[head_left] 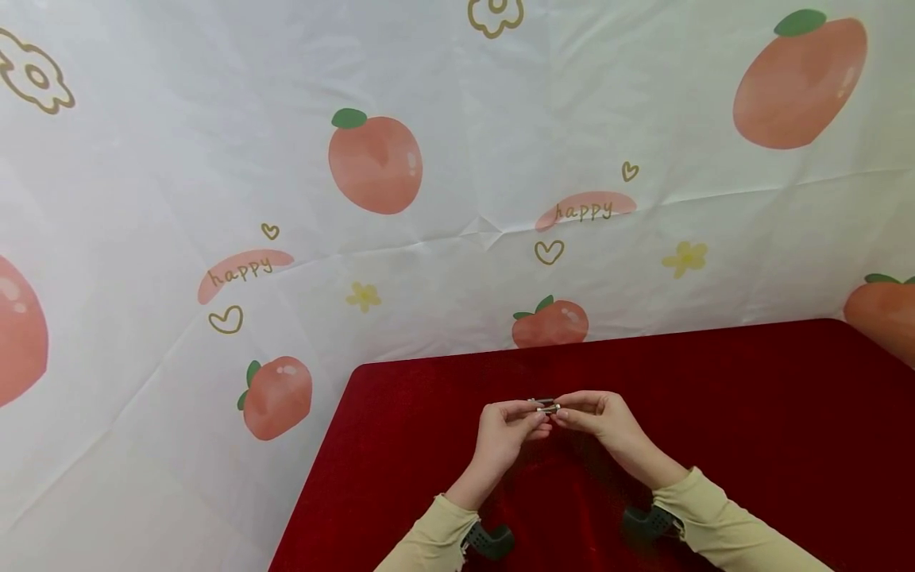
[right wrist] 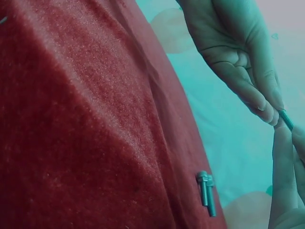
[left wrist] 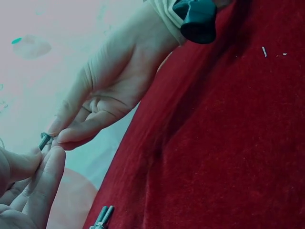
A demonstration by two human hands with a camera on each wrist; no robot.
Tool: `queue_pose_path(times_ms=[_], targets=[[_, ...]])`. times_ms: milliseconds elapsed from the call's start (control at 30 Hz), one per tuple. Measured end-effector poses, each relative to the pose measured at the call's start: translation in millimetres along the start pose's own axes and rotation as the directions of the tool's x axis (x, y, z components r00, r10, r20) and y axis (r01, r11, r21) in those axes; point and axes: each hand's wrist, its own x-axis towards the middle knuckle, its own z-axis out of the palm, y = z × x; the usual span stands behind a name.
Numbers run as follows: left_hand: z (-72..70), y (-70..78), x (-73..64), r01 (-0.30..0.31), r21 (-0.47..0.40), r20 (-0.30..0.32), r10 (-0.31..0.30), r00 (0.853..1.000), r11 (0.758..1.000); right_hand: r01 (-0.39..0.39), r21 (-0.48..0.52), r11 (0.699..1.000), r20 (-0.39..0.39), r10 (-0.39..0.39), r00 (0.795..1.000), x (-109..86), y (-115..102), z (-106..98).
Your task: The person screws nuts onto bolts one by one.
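A small metal bolt [head_left: 548, 409] is held level between the fingertips of both hands. My left hand [head_left: 503, 433] pinches one end with thumb and fingers. My right hand [head_left: 604, 417] pinches the other end. In the left wrist view the bolt [left wrist: 44, 141] shows a wider round end close to the right thumb. Its threaded shank [right wrist: 286, 119] shows between the two sets of fingertips in the right wrist view, its ends covered by fingers.
Two more bolts [right wrist: 207, 192] lie side by side on the red cloth [right wrist: 95, 143] near the table's far edge. Small pale scraps [left wrist: 264, 51] lie on the cloth too. A white curtain [head_left: 443, 278] with fruit prints hangs behind the table.
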Motion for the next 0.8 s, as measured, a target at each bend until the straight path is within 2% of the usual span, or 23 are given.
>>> queue_pose_path(times_ms=[400, 533, 800], targets=[[-1.8, 2.4, 1.0, -0.046, 0.063, 0.011, 0.046, 0.999, 0.997, 0.047, -0.138, 0.989, -0.045, -0.053, 0.998, 1.5, -2.5, 2.6], [-2.1, 1.5, 0.8, -0.053, 0.058, 0.018, 0.052, 0.998, 0.997, 0.060, -0.152, 0.986, -0.029, -0.065, 0.997, 1.2, -2.8, 2.0], [-4.5, 2.5, -2.1, -0.041, 0.084, 0.032, 0.039, 0.999, 0.996, 0.156, -0.125, 0.980, 0.038, -0.152, 0.988, 2.5, -1.6, 1.3]])
